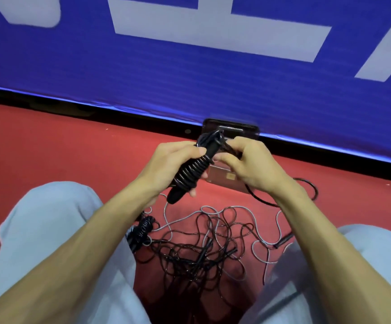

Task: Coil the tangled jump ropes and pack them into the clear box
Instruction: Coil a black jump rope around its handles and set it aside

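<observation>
My left hand (166, 164) grips a black jump rope (191, 171) whose cord is wound in tight turns around its handles. My right hand (248, 164) pinches the loose end of that cord near the top of the bundle. Behind both hands the clear box (232, 130) stands on the red floor, mostly hidden. On the floor between my knees lies a tangled pile of dark and grey ropes (204, 249). A second wound rope bundle (140, 232) rests at the pile's left edge.
A blue banner with white lettering (190, 66) runs across the back, its lower edge just behind the box. My grey-trousered knees (49, 230) flank the pile. A black cord (306, 190) loops on the floor to the right.
</observation>
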